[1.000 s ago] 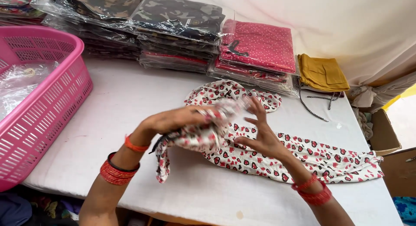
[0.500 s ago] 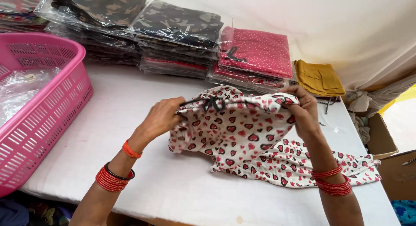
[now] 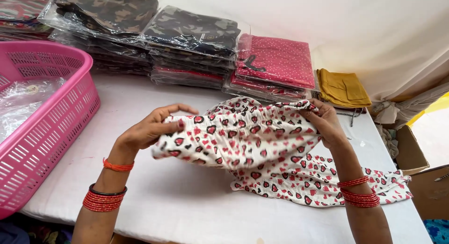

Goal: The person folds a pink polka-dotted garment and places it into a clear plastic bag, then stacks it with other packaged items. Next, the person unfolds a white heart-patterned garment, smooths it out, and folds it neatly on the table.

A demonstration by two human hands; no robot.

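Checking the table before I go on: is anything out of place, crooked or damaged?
Nothing stands out. Both hands, left and right, hold the heart-print garment stretched between them; its tail lies rumpled on the table.

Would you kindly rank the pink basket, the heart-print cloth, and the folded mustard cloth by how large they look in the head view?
1. Pink basket, though it is cut off and near the camera.
2. Heart-print cloth.
3. Mustard cloth, clearly smallest.

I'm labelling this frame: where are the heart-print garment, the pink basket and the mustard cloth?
heart-print garment [image 3: 243, 141], head view, stretched middle panel.
pink basket [image 3: 56, 132], head view, right side wall.
mustard cloth [image 3: 343, 87], head view, top face.
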